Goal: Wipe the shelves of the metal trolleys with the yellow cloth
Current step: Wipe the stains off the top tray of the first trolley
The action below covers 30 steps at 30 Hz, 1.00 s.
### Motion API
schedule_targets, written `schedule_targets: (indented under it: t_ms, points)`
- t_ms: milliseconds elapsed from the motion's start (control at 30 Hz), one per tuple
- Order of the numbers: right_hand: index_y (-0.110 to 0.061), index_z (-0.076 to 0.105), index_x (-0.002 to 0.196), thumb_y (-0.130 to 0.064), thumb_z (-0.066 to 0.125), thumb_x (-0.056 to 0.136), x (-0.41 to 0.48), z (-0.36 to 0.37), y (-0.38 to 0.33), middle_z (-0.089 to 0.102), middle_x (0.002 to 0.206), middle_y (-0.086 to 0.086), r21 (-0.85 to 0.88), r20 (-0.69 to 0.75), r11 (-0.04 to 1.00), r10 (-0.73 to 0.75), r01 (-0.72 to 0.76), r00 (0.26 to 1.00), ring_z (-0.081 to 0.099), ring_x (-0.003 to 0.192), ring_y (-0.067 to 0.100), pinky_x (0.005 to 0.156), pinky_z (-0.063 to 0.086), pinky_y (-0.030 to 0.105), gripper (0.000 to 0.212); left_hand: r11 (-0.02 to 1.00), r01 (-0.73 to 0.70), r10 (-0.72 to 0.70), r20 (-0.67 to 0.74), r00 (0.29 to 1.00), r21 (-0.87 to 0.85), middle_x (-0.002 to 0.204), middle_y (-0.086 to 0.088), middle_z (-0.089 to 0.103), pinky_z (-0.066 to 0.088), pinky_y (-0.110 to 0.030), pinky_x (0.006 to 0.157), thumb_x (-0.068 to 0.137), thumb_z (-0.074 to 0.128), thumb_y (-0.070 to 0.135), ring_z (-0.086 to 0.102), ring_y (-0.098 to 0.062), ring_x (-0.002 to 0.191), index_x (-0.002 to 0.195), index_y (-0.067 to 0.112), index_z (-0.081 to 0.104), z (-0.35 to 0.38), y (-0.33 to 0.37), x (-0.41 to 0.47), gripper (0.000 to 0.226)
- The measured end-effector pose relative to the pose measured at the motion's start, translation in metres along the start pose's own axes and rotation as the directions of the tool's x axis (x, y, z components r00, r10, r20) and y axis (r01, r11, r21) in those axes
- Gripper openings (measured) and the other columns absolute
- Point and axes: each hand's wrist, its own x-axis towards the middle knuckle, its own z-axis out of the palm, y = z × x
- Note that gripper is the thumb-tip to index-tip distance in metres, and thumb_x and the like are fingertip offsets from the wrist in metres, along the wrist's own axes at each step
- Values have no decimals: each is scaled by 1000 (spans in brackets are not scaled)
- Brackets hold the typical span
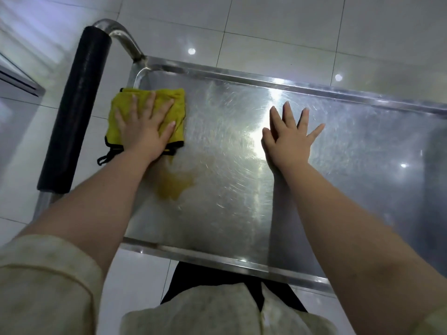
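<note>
Cream sleeve (48,274) up close; trolley shelf (217,189) runs long left-to-right, handle (75,105) at left. Left hand (142,126) presses flat on the yellow cloth (174,100), right hand (287,139) splayed on steel.

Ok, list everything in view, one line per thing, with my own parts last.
yellow cloth: one, yellow with black edging, at the handle end of the shelf.
trolley shelf: one, scratched bare steel with a raised rim, fills the middle.
handle grip: one, black sleeve on a steel tube, left of the shelf.
yellowish patch: one, on the shelf below the cloth; stain or reflection, cannot tell.
floor tiles: many, white and glossy, all around.
sleeve: one clear, cream, lower left.
left hand: flat, presses on the cloth.
right hand: fingers spread, flat on the bare shelf.
</note>
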Motion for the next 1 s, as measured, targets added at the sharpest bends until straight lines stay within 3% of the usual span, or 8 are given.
schedule_targets:
  t_ms: [167, 333, 500, 633, 700, 900, 1000]
  points:
    - [-43, -9, 152, -60, 11, 98, -68, 14, -1, -13, 163, -4, -68, 52, 996, 61, -57, 997, -16, 147, 39, 107, -12, 70, 60, 998, 7, -6, 30, 1000, -58, 164, 10, -3, -2, -69, 112, 91, 5, 71, -4, -34, 149, 148, 56, 1, -2, 18, 1, 59]
    - [-42, -14, 151, -65, -4, 92, -89, 17, 11, -18, 162, -4, -77, 54, 995, 72, -68, 996, -21, 146, 36, 112, -10, 65, 64, 978, -111, 112, -3, 994, -179, 164, 7, 4, 0, -72, 110, 91, 14, 70, -1, -38, 148, 149, 54, 12, -2, 75, -22, 60]
    - [-43, -10, 151, -61, 9, 98, -88, 22, 12, -13, 163, -6, -59, 14, 997, 52, -51, 999, -17, 147, 37, 112, -9, 66, 60, 948, -295, 298, 8, 955, -116, 164, 9, 0, -3, -71, 110, 92, 16, 70, -5, -39, 148, 148, 56, 7, 2, 162, -54, 59]
    - [-44, -6, 152, -62, 12, 98, -87, 21, 14, -9, 163, -7, -48, 12, 998, 45, -44, 999, -14, 148, 35, 113, -8, 65, 59, 933, -342, 346, 16, 938, -108, 164, 10, -3, -11, -69, 109, 91, 12, 73, -9, -36, 148, 148, 56, 3, 1, 167, -55, 60]
    - [-45, -5, 152, -63, 12, 98, -87, 19, 13, -9, 163, -8, -32, 12, 998, 45, -45, 999, -15, 148, 34, 113, -8, 65, 59, 943, -321, 324, 16, 946, -90, 164, 11, -2, -8, -70, 110, 90, 12, 74, -8, -34, 149, 148, 56, 3, 1, 140, -51, 61]
    - [-45, -8, 151, -65, 9, 96, -87, 17, 9, -13, 163, -8, -44, 28, 998, 46, -45, 999, -20, 147, 33, 113, -11, 64, 61, 990, -51, 55, 27, 998, -134, 163, 14, 2, 2, -68, 112, 85, 10, 78, 1, -33, 149, 146, 58, 9, 6, 13, -45, 64]
    - [-44, -9, 152, -63, 8, 96, -90, 18, 8, -14, 163, -6, -56, 29, 998, 44, -43, 999, -21, 146, 34, 112, -12, 65, 61, 996, 0, 1, 14, 1000, -92, 163, 13, 1, 2, -69, 112, 86, 4, 76, 0, -34, 149, 147, 57, 7, 10, 13, -55, 64]
